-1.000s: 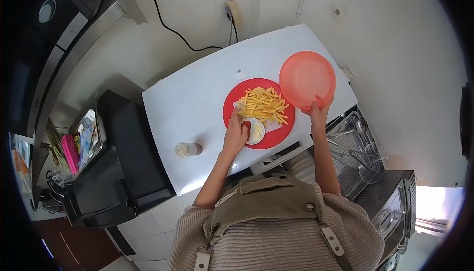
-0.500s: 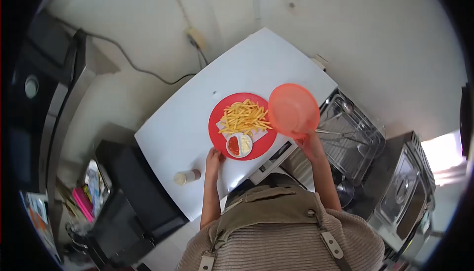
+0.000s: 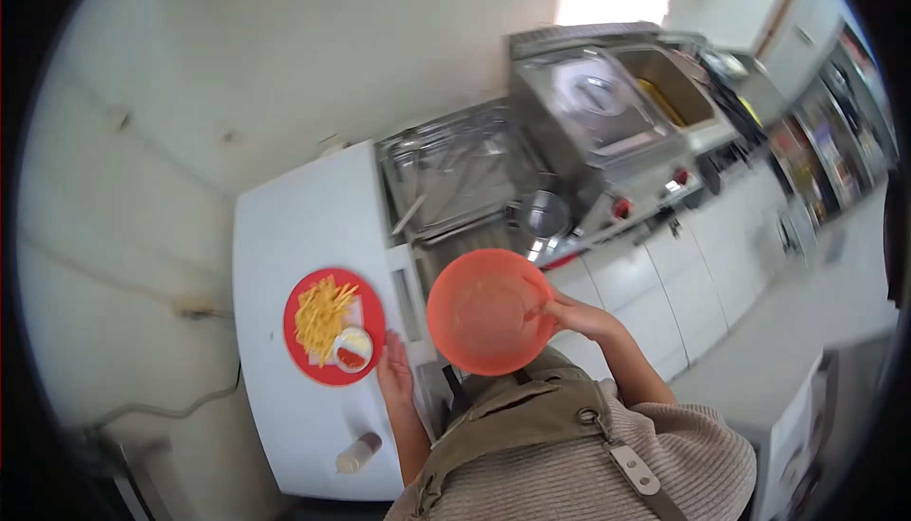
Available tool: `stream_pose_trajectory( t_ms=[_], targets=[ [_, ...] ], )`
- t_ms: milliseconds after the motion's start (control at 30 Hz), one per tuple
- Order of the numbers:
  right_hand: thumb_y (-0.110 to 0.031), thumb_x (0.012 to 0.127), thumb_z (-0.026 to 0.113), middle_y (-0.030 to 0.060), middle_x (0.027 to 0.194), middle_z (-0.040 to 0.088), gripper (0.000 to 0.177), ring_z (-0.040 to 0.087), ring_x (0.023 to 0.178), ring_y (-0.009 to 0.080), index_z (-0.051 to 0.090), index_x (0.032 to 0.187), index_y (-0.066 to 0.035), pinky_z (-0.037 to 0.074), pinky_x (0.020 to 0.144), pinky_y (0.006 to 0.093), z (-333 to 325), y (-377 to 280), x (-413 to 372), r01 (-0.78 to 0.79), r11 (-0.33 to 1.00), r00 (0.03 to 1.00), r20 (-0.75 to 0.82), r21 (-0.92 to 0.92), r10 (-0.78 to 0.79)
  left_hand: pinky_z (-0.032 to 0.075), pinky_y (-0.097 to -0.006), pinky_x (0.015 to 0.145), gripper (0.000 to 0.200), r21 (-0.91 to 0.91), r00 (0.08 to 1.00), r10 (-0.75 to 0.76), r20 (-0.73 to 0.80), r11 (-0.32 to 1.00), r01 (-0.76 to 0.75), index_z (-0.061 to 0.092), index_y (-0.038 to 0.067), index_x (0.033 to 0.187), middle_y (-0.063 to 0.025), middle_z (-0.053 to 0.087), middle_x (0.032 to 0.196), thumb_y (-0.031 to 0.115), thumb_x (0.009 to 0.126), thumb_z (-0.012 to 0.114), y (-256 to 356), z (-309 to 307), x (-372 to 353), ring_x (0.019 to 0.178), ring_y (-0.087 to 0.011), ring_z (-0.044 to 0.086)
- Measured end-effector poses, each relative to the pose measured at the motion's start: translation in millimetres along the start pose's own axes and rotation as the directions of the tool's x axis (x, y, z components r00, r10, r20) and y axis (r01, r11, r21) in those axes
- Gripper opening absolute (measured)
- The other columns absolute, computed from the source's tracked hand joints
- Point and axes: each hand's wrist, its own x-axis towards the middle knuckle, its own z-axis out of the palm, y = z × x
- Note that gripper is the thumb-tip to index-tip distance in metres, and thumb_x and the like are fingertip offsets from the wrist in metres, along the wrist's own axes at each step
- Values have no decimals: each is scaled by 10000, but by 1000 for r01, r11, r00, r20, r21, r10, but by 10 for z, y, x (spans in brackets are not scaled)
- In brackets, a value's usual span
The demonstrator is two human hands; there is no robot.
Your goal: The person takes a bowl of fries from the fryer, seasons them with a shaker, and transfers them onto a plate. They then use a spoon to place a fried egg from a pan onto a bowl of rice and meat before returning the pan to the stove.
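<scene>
Pinching an orange bowl (image 3: 474, 317) at its rim with the right hand (image 3: 575, 317); left hand (image 3: 396, 371) is loosely uncurled beside the red plate (image 3: 373, 307), holding fries (image 3: 323, 317) plus a cup (image 3: 367, 351) of red sauce (image 3: 349, 359) and white sauce (image 3: 356, 339).

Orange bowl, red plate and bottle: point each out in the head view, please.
Orange bowl (image 3: 486, 315): head view, middle of the bowl.
Red plate (image 3: 373, 312): head view, bare rim, image right.
Bottle (image 3: 358, 454): head view, middle of its body.

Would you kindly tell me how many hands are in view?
2: the right hand holds the orange bowl at its edge; the left hand is open beside the red plate. No other hand shows.
</scene>
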Motion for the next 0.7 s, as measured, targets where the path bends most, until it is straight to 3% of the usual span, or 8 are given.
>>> stream_pose_trajectory(
  t_ms=[167, 233, 267, 300, 333, 367, 467, 700],
  targets=[
    [-304, 827, 452, 133, 1226, 459, 738, 512, 1062, 217, 83, 1442, -133, 489, 795, 345, 74, 888, -1141, 77, 965, 963, -271, 250, -7, 453, -258, 874, 232, 79, 928, 292, -233, 956, -281, 514, -22, 1079, -98, 566, 1018, 136, 909, 501, -245, -308, 612, 937, -165, 545],
    [-302, 816, 435, 162, 1306, 370, 754, 485, 1105, 261, 49, 1443, -137, 487, 833, 379, 147, 1202, -1547, 97, 943, 930, -365, 318, 28, 453, -254, 826, 168, 93, 898, 420, -133, 907, -410, 572, -13, 965, -95, 593, 979, 120, 877, 520, -285, -695, 1072, 929, -161, 544],
    [-302, 816, 435, 162, 1306, 370, 754, 485, 1105, 261, 49, 1443, -137, 487, 833, 379, 181, 1358, -1735, 141, 921, 898, -439, 362, 35, 462, -275, 827, 181, 537, 855, 509, -97, 750, -385, 576, -45, 965, -109, 605, 965, 99, 869, 523, -270, -532, 1006, 912, -175, 557],
    [-295, 810, 433, 165, 1325, 345, 762, 476, 1117, 273, 37, 1442, -139, 485, 845, 383, 200, 1510, -1912, 187, 908, 881, -473, 374, 13, 470, -296, 828, 195, 950, 803, 593, -61, 281, -135, 579, -76, 966, -124, 616, 952, 79, 861, 525, -251, -369, 941, 896, -189, 571],
    [-289, 804, 430, 167, 1343, 319, 770, 466, 1129, 286, 24, 1441, -141, 482, 858, 387, 221, 1628, -2084, 230, 895, 862, -507, 382, -5, 479, -318, 829, 208, 986, 743, 669, -24, -109, 130, 583, -107, 966, -138, 627, 938, 59, 853, 527, -230, -137, 820, 879, -202, 584],
    [-289, 804, 430, 167, 1343, 319, 770, 466, 1129, 286, 24, 1441, -141, 482, 858, 387, 239, 1706, -2301, 278, 867, 825, -566, 413, 5, 478, -316, 829, 210, 981, 684, 728, 48, -164, 105, 581, -107, 968, -139, 625, 938, 60, 853, 528, -305, 11, 717, 879, -202, 583],
    [-277, 793, 433, 169, 1327, 347, 775, 502, 1089, 266, 29, 1440, -134, 489, 849, 385, 318, 1928, -2866, 429, 780, 721, -692, 455, 8, 475, -310, 827, 214, 942, 690, 699, 187, 73, -329, 577, -108, 973, -140, 621, 940, 63, 853, 531, -733, 338, 298, 879, -201, 581],
    [-258, 792, 442, 154, 1226, 439, 749, 578, 912, 212, 89, 1436, -108, 506, 785, 357, 283, 2786, -3835, 673, 590, 469, -874, 447, 127, 467, -298, 823, 225, 813, 834, 460, 304, 330, -479, 566, -108, 985, -144, 611, 944, 72, 853, 540, -1418, 572, -774, 877, -197, 575]
  ],
)
